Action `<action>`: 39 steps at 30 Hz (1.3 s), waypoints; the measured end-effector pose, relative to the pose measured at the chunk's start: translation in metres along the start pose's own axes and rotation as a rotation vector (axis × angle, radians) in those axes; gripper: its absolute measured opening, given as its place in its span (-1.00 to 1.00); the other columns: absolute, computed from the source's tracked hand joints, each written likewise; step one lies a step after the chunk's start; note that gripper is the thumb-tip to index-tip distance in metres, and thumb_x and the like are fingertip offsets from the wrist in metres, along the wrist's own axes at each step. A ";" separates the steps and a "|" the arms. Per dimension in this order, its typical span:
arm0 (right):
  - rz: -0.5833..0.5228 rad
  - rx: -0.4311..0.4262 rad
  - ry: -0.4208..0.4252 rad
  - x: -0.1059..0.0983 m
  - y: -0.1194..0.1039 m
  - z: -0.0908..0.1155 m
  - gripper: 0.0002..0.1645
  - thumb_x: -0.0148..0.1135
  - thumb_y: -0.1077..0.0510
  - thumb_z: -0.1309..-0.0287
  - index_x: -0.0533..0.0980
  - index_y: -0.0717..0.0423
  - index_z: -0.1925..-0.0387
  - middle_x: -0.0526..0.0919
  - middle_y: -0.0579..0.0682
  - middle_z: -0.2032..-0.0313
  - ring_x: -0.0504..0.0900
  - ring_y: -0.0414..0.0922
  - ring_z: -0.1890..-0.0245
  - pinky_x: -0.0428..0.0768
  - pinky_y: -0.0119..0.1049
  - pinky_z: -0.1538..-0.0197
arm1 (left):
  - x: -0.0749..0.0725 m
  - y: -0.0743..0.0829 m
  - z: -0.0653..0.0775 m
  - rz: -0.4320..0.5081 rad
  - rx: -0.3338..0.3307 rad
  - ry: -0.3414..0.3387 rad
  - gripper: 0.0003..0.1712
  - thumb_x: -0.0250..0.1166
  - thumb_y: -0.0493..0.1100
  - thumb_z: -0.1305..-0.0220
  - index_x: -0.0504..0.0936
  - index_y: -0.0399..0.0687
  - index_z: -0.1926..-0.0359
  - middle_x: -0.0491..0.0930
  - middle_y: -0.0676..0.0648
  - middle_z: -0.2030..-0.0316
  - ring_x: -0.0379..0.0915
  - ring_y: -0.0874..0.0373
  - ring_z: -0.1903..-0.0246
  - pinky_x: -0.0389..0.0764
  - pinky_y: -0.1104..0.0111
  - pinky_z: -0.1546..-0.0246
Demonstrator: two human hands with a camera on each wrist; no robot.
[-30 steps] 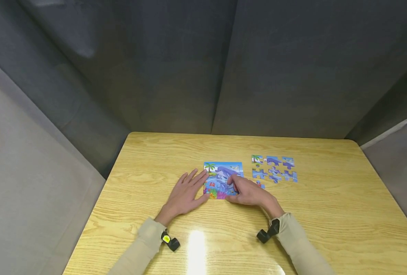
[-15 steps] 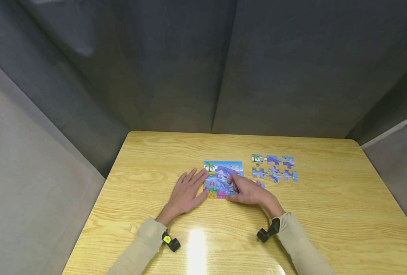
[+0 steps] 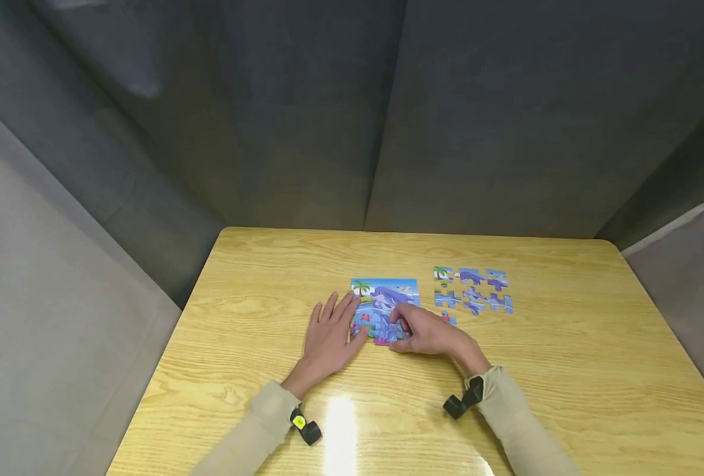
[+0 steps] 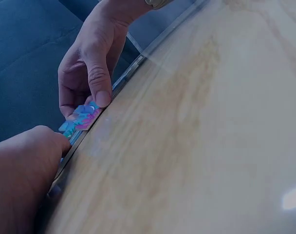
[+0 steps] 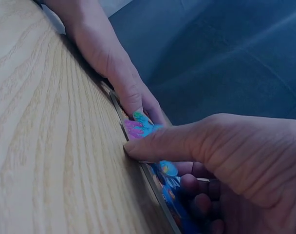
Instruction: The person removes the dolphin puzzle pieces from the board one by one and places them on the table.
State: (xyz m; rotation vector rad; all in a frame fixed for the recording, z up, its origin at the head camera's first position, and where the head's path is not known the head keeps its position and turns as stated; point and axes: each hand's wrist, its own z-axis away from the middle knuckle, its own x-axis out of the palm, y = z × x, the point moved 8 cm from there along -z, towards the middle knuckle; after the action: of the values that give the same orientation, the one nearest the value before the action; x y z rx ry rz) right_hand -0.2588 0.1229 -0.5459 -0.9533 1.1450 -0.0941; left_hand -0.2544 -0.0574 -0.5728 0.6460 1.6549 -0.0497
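Note:
A puzzle piece with pink coral and blue water is pinched between the thumb and fingers of my right hand. In the right wrist view that puzzle piece shows past my thumb, tilted at the front edge of the puzzle. The dolphin puzzle board lies flat on the table, partly covered by both hands. My left hand rests on the board's left side with fingers extended. Its thumb lies at the lower left, close to the pinched piece.
Right of the board, several loose puzzle pieces lie in rows on the wooden table. One crab piece sits nearest the right hand. A dark curtain hangs behind the table's far edge.
The pinched coral piece has come up from the board's lower edge and tilts. My left hand has turned slightly, its thumb moving right over the board. The loose pieces lie as before.

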 end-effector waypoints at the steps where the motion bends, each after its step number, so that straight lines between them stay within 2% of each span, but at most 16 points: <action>1: 0.007 -0.004 0.004 0.000 0.000 0.000 -0.53 0.56 0.03 -0.15 0.52 0.09 0.04 0.47 -0.02 0.39 0.35 -0.21 0.45 0.40 -0.32 0.32 | 0.000 0.000 0.000 -0.002 0.002 0.001 -0.18 -0.06 0.34 -0.53 0.18 0.11 -0.64 0.12 0.01 -0.62 -0.12 -0.14 -0.63 -0.08 -0.21 -0.53; 5: 0.050 -0.028 0.029 0.000 -0.002 -0.002 -0.59 0.56 0.03 -0.12 0.57 0.05 0.09 0.50 -0.10 0.45 0.37 -0.27 0.51 0.46 -0.32 0.30 | -0.001 0.000 0.001 0.005 0.004 0.006 -0.17 -0.04 0.34 -0.53 0.18 0.11 -0.64 0.12 0.00 -0.62 -0.11 -0.15 -0.62 -0.08 -0.22 -0.53; 8: 0.092 -0.040 0.050 0.000 -0.004 -0.001 -0.56 0.56 0.02 -0.10 0.59 0.05 0.04 0.52 -0.13 0.46 0.39 -0.28 0.53 0.48 -0.33 0.32 | -0.002 0.001 0.001 0.014 0.009 0.010 -0.18 -0.03 0.32 -0.53 0.19 0.08 -0.64 0.13 -0.02 -0.62 -0.11 -0.15 -0.62 -0.08 -0.22 -0.53; 12: 0.136 -0.041 0.075 -0.002 -0.007 0.003 -0.46 0.57 0.01 -0.07 0.58 0.08 -0.04 0.53 -0.11 0.40 0.41 -0.26 0.48 0.46 -0.33 0.36 | -0.001 0.003 0.001 0.032 0.024 0.009 -0.18 -0.03 0.31 -0.54 0.19 0.06 -0.64 0.13 -0.04 -0.62 -0.11 -0.17 -0.62 -0.08 -0.23 -0.53; 19: 0.195 -0.068 0.139 -0.002 -0.007 0.012 -0.52 0.57 -0.08 -0.10 0.64 0.03 0.01 0.54 -0.15 0.37 0.43 -0.27 0.42 0.46 -0.35 0.31 | 0.001 0.001 0.002 0.020 0.032 0.010 -0.17 -0.07 0.32 -0.55 0.14 0.07 -0.65 0.08 -0.03 -0.64 -0.14 -0.18 -0.63 -0.10 -0.24 -0.53; 23: 0.183 -0.073 0.162 -0.002 -0.006 0.012 -0.50 0.57 -0.08 -0.09 0.66 0.05 -0.01 0.54 -0.14 0.36 0.44 -0.26 0.40 0.46 -0.35 0.29 | 0.002 -0.001 0.001 0.003 0.027 0.013 -0.17 -0.08 0.34 -0.55 0.13 0.10 -0.66 0.07 0.00 -0.64 -0.14 -0.15 -0.63 -0.10 -0.22 -0.53; 27: 0.170 -0.092 0.178 -0.003 -0.007 0.012 -0.54 0.58 -0.04 -0.05 0.66 0.06 0.07 0.55 -0.11 0.37 0.46 -0.23 0.38 0.47 -0.34 0.29 | 0.002 0.000 0.001 0.009 0.023 0.014 -0.17 -0.08 0.34 -0.56 0.13 0.11 -0.66 0.08 0.00 -0.64 -0.14 -0.16 -0.63 -0.10 -0.22 -0.53; 33: 0.135 -0.124 0.226 -0.005 -0.007 0.020 -0.56 0.59 -0.02 0.02 0.62 -0.04 0.11 0.53 -0.10 0.35 0.47 -0.19 0.37 0.46 -0.35 0.30 | 0.001 0.000 0.002 0.003 0.022 0.003 -0.15 -0.08 0.37 -0.54 0.12 0.09 -0.66 0.08 -0.01 -0.64 -0.14 -0.16 -0.63 -0.10 -0.22 -0.54; 39: 0.080 -0.134 0.287 -0.017 0.002 0.035 -0.53 0.58 0.14 0.12 0.60 0.00 0.11 0.50 -0.04 0.35 0.43 -0.19 0.37 0.45 -0.35 0.30 | 0.002 0.000 0.002 -0.018 0.022 0.001 -0.07 -0.10 0.45 -0.50 0.11 0.09 -0.67 0.07 -0.01 -0.64 -0.14 -0.16 -0.63 -0.11 -0.19 -0.54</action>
State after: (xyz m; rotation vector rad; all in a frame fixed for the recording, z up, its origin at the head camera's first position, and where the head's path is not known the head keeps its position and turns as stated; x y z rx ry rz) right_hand -0.2395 0.1534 -0.5323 -1.0329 1.4678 -0.0922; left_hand -0.2522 -0.0574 -0.5748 0.6482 1.6637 -0.0809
